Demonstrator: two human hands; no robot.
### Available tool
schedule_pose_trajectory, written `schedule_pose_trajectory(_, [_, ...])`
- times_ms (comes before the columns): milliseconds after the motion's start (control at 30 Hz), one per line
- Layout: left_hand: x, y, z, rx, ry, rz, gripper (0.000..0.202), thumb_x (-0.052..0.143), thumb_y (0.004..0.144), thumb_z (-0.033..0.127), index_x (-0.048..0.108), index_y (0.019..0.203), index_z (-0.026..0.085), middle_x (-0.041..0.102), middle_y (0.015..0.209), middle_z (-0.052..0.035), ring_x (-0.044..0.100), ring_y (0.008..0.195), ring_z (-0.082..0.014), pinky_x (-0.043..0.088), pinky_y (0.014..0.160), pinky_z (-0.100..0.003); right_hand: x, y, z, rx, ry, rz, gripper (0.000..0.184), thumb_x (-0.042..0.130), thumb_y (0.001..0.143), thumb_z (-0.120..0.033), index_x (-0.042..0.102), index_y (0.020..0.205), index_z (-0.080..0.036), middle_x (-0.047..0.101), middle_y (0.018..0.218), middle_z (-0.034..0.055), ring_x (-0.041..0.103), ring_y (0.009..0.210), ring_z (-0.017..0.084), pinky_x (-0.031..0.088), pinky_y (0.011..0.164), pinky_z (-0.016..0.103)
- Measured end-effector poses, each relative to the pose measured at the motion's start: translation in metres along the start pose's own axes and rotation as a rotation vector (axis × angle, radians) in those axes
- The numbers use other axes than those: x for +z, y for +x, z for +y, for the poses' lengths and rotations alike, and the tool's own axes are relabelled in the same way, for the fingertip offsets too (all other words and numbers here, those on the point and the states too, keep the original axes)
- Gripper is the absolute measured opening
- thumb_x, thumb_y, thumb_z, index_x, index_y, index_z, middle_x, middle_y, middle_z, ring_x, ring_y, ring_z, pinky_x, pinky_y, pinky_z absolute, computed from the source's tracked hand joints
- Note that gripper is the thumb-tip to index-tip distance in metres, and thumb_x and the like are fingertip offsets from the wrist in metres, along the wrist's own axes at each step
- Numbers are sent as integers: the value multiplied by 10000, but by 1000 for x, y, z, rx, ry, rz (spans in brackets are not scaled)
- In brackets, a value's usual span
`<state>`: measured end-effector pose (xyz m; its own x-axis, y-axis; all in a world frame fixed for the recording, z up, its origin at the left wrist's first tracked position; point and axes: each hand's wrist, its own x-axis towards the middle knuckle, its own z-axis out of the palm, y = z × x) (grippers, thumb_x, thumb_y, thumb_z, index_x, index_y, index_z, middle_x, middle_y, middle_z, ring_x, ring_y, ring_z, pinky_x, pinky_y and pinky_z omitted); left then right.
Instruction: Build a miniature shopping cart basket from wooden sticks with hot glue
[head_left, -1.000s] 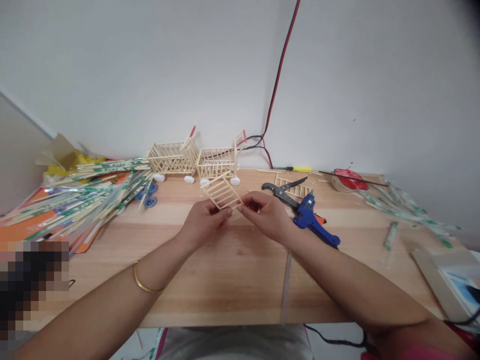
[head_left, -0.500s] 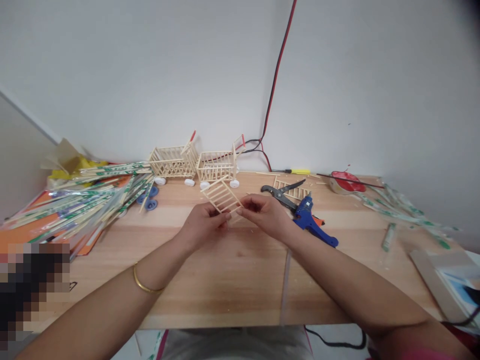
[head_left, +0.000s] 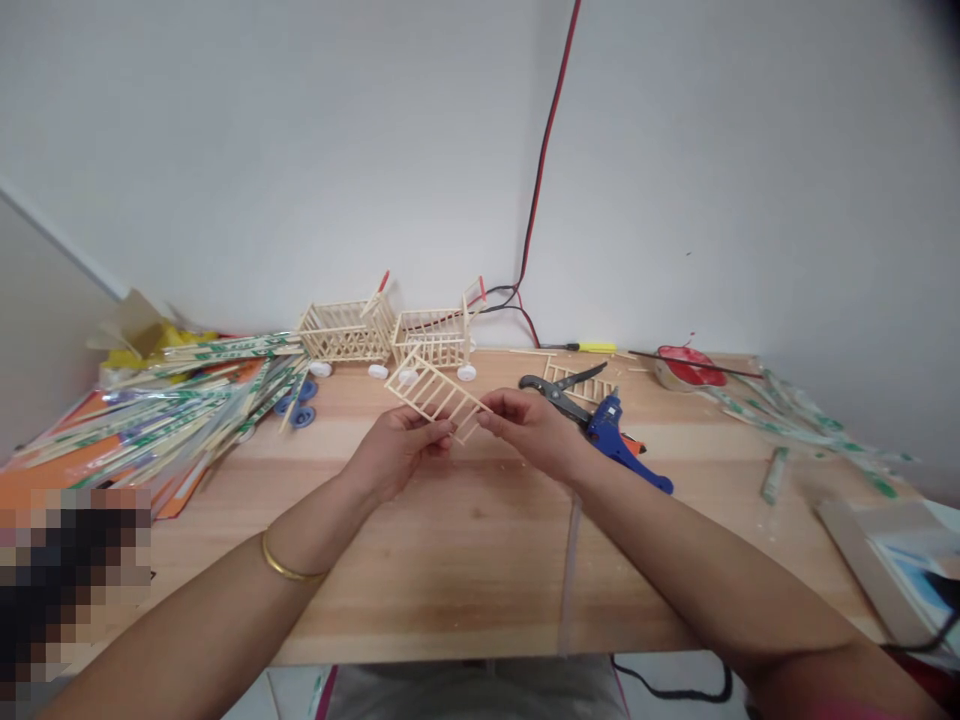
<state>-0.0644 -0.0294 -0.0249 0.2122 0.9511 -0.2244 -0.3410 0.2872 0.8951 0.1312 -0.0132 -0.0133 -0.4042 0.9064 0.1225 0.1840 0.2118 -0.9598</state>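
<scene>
Left hand [head_left: 397, 450] and right hand [head_left: 525, 428] pinch the stick frame [head_left: 435, 392], tilted above the tabletop [head_left: 450, 560], nearer its back edge. Probably light, stiff, fragile at the joints; best held lightly by its rim.

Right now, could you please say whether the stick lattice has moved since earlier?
Yes: the stick lattice has shifted left at its upper end, against the right miniature shopping cart.

1. Your little frame [head_left: 441, 398] is pale thin sticks, ladder-style, rungs across two rails.
2. You've got it tilted, pinched between your left hand [head_left: 394, 448] and right hand [head_left: 534, 432].
</scene>
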Motion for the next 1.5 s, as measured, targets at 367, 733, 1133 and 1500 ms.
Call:
schedule_pose_trajectory(367, [-6, 3, 7, 59, -64, 106, 256, 745, 704, 321, 650, 865, 145, 647, 834, -16, 606, 593, -79, 506, 575, -207, -3, 1, 4, -88, -73, 175, 215, 606, 812, -361, 649, 876, -161, 632, 757, 17, 542, 667, 125, 421, 616, 253])
schedule_pose_trajectory(733, [-5, 0, 7, -96, -261, -43, 191, 645, 812, 294, 639, 890, 119, 698, 964, -119, 660, 948, -229, 505, 902, -376, 1, -6, -5, -430, -540, 181, 137, 524, 884, -239, 647, 873, -179, 625, 749, 34, 539, 698, 142, 406, 640, 272])
schedule_pose_trajectory(1133, [0, -4, 9, -36, -309, -91, 151, 621, 803, 135, 611, 953, 128, 695, 1006, -114, 655, 981, -219, 508, 900, -361, 8, -8, -3, -568, -626, 190, 291, 679, 787, -282, 596, 1053, -195, 634, 948, 82, 570, 894, 213, 463, 770, 349])
schedule_pose_trajectory(1500, [8, -7, 7, 2, -260, -180, 202, 693, 765, 187, 632, 949, 130, 675, 1048, -96, 635, 990, -188, 497, 894, -316, 16, -12, -9, -604, -607, 275, 94, 581, 846, -212, 629, 926, -208, 636, 894, 76, 575, 858, 191, 465, 775, 346])
